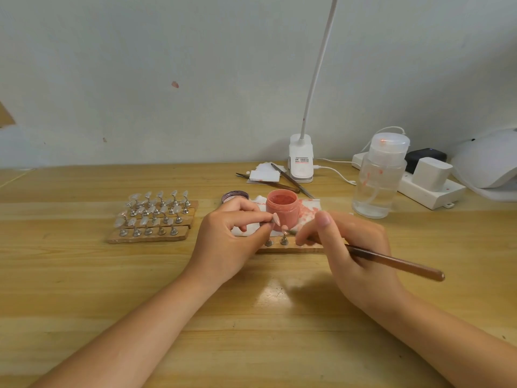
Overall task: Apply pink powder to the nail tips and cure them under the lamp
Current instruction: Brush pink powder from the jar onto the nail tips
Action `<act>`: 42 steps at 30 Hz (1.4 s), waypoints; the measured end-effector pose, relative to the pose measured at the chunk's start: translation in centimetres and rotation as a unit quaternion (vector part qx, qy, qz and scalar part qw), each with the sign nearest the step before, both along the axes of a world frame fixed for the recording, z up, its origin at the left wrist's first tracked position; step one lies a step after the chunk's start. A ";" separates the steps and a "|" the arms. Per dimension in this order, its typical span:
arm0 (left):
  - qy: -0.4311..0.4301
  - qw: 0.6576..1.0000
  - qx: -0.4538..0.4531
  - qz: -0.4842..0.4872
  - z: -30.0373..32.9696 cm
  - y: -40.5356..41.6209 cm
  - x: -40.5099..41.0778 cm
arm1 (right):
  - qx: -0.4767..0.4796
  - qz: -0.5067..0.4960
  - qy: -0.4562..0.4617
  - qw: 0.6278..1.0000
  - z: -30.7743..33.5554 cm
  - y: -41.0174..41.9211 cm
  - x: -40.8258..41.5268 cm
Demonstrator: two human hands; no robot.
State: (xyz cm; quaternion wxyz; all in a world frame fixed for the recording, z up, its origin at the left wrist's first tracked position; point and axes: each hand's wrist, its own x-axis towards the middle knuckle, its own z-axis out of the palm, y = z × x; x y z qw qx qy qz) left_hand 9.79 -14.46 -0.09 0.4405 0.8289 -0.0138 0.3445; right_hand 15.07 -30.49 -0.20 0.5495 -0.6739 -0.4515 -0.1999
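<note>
Head view, looking down on a wooden table (251, 317). Left hand (232, 242) curled, thumb and forefinger pinching a small metal stand with a pink-coated nail tip (275, 219) at the fingertips; other fingers folded under. Right hand (352, 247) curled round a brown-handled brush (391, 261), fingers wrapped near the bristle end, handle trailing out past the wrist toward the right; bristle end pointed at the pinched nail tip, contact too blurred to tell. Just behind the pinch, an open jar of pink powder (282, 210), standing on a white tissue (309, 212) spotted pink; behind the left knuckles, a round purple lid (235, 196), partly hidden. Directly below the pinch, a short wooden strip (291, 249) carrying two metal stands (284, 240), one with a pink tip on it; rest of the strip covered by the right fingers. Well left of the left hand, wooden holder strips (151, 233) crowded with clear nail tips on stands (154, 210). Beyond the jar, white pads (264, 173) and two more brushes (291, 180); a white clip lamp (301, 158) with a bending neck, small label on the clip too fine to read. Right of the right hand, a clear pump dispenser bottle (377, 180), pink smears on it; behind that, a white power strip (436, 191) with a white plug block and a black adapter; at the far right edge, a white curing lamp (486, 163), partly cut off. No legible brand anywhere.
</note>
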 end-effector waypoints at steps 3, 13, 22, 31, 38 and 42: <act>-0.009 1.000 0.015 0.001 0.0 0.0 0.0 | -0.014 -0.008 -0.017 1.000 0.2 0.1 0.0; -0.009 1.000 0.016 0.001 -0.1 0.0 0.0 | -0.022 -0.003 0.001 1.000 -0.1 0.1 0.1; -0.004 1.000 0.011 0.001 0.0 -0.1 0.0 | -0.014 0.010 -0.003 1.000 -0.1 0.0 0.2; 0.001 1.000 0.008 0.009 0.2 0.0 -0.2 | 0.000 -0.002 0.010 1.000 -0.2 -0.1 0.3; -0.010 1.000 0.012 0.020 0.1 0.0 -0.2 | 0.047 0.000 0.047 0.998 0.2 0.0 -0.3; -0.025 0.999 0.020 0.002 -0.2 0.3 0.1 | 0.023 -0.009 0.040 0.999 0.0 0.1 -0.3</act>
